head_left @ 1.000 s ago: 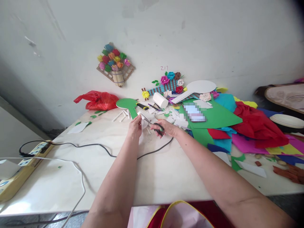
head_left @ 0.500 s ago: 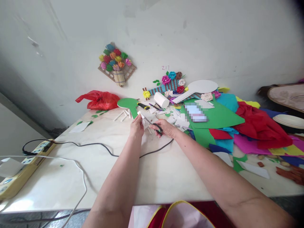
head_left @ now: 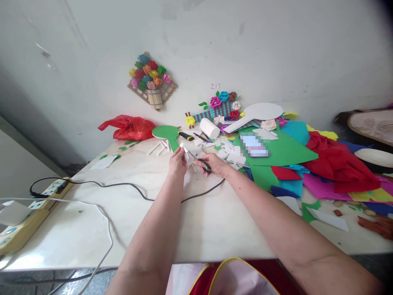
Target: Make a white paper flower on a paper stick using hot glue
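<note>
My left hand [head_left: 178, 162] is closed around a small piece of white paper [head_left: 188, 157] above the middle of the table. Black-handled scissors [head_left: 205, 164] are in my right hand [head_left: 215, 164], their blades pointing left and lying against the paper. Whether the blades are parted cannot be made out. Just behind my hands lie a green paddle-shaped piece [head_left: 166, 132], a yellow-and-black utility knife [head_left: 186, 136], a white roll [head_left: 209, 128] and thin white sticks [head_left: 162, 147]. White paper scraps [head_left: 229, 150] are scattered to the right of the knife.
A red plastic bag [head_left: 130, 128] sits against the wall. To the right are a phone [head_left: 254, 144], green sheets [head_left: 291, 153] and red crepe paper [head_left: 334, 164]. A black cable [head_left: 123, 184] crosses the table from a power strip [head_left: 37, 215]. Paper flowers [head_left: 149, 73] hang on the wall.
The view has shifted very slightly. Both hands keep nearly the same place, with the paper and scissors still held together.
</note>
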Motion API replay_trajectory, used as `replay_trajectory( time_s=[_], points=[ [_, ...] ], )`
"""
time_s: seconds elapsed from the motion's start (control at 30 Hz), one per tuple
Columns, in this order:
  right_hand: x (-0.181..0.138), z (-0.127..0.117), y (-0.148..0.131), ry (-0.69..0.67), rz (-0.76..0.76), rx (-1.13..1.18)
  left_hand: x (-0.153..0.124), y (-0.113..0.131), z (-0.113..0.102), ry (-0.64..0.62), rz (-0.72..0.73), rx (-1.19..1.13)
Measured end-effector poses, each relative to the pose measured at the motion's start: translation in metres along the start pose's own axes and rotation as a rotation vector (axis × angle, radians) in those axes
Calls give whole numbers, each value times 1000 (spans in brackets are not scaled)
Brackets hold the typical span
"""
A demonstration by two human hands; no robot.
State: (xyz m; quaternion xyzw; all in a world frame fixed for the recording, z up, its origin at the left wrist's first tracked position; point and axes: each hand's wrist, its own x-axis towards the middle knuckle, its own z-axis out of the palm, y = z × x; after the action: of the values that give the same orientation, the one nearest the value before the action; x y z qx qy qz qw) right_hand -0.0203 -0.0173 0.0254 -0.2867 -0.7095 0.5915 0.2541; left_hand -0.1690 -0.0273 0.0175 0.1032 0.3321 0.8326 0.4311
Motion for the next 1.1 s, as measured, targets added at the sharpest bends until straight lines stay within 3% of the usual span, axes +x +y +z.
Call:
replay_trajectory(
  time_s=[1.1],
  points=[
    [-3,0,-4,11,2,30,-3,-5,1,-7,1,63]
  ],
)
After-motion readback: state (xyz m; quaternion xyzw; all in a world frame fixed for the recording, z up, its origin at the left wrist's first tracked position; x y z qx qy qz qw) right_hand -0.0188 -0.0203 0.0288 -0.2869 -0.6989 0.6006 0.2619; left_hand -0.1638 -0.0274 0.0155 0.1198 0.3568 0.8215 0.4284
